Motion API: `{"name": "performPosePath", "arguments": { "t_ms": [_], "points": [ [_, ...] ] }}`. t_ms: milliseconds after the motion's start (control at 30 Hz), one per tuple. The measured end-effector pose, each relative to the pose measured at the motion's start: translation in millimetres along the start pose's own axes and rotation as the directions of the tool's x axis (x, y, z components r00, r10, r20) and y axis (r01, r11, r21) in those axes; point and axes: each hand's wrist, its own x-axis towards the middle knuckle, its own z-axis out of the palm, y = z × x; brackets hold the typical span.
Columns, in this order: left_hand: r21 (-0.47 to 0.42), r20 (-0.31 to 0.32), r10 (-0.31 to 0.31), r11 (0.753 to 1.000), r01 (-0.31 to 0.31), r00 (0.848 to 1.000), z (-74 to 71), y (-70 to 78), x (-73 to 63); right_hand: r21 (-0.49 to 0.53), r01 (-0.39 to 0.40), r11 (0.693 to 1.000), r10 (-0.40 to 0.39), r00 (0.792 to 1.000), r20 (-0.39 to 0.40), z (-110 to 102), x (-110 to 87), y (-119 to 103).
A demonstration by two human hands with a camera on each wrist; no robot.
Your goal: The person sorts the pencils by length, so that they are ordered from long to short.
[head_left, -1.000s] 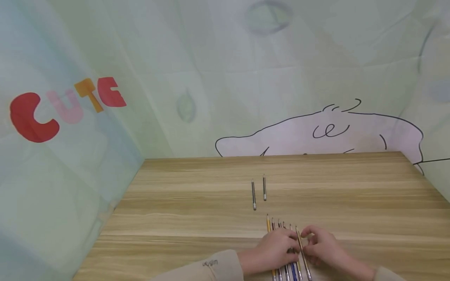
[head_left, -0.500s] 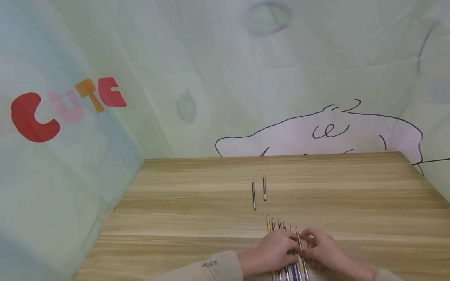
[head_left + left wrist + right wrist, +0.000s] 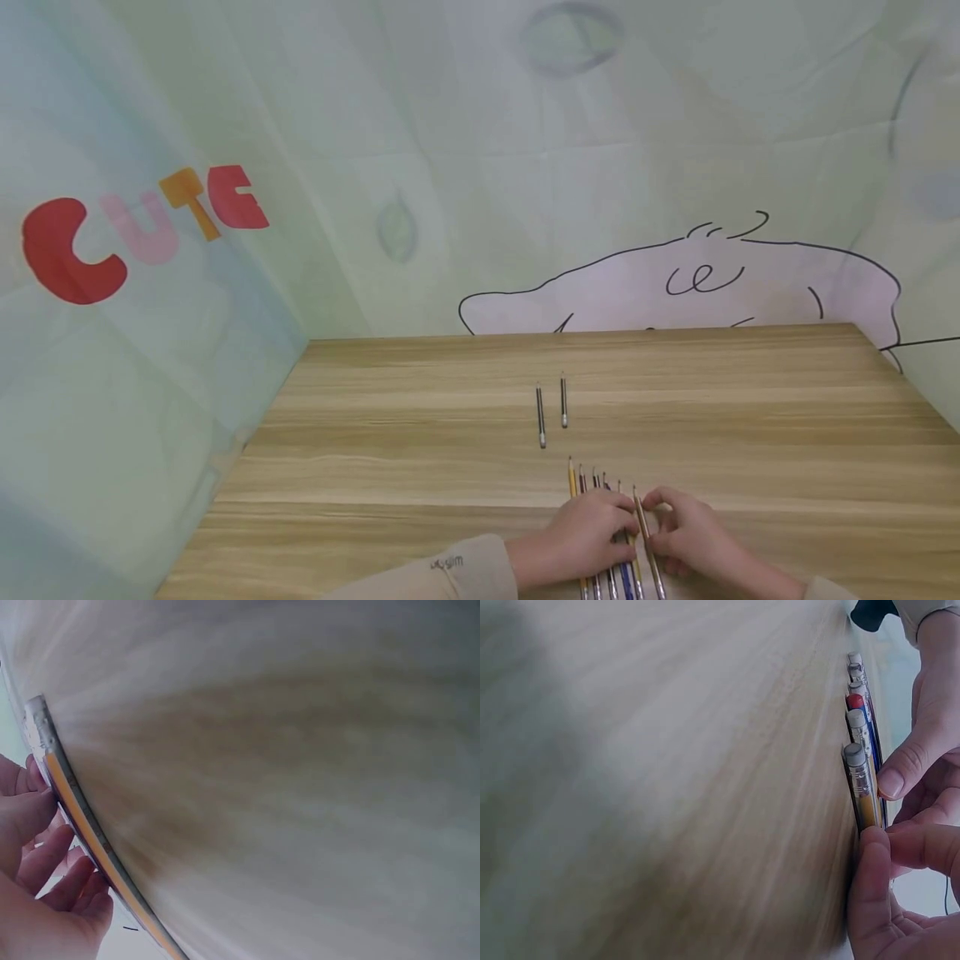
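Observation:
Several pencils lie side by side near the front of the table, their eraser ends toward the person. My left hand (image 3: pixel 588 529) rests over this row, thumb and fingertips on the pencils. A yellow pencil (image 3: pixel 572 479) forms the row's left edge. At the right end, my right hand (image 3: pixel 693 533) pinches a yellow-brown pencil (image 3: pixel 647 537) between thumb and fingers; a narrow gap parts it from its neighbour. The right wrist view shows its grey eraser end (image 3: pixel 861 776) and a red-tipped blue pencil (image 3: pixel 857 705). The left hand hides the pencils' middle parts.
Two dark pencils with white erasers, one on the left (image 3: pixel 541 417) and one on the right (image 3: pixel 564 400), lie apart farther back. The wooden table (image 3: pixel 375 467) meets a printed cloth backdrop (image 3: pixel 375 167) at its far edge and left side.
The right-hand pencil has shifted slightly left toward the row, then slightly right again with the right hand. The left hand and the other pencils have stayed in place.

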Motion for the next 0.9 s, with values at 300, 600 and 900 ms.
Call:
{"name": "performPosePath", "arguments": {
  "t_ms": [300, 600, 900],
  "points": [
    [-0.002, 0.01, 0.001, 1.0, -0.001, 1.0, -0.8, -0.4, 0.7, 0.009, -0.004, 1.0, 0.004, 1.0, 0.004, -0.7, -0.2, -0.2],
    [-0.059, -0.017, -0.008, 0.998, 0.007, 1.0, -3.5, -4.6, -2.4, 0.042, 0.016, 0.999, -0.017, 1.0, 0.026, -4.8, 0.0, 1.7],
    [-0.138, -0.13, -0.122, 0.985, 0.104, 0.984, -5.8, -21.7, -8.1, 0.032, 0.062, 0.998, -0.06, 0.997, -0.04, -23.7, 8.7, -12.2]
  ]
}}
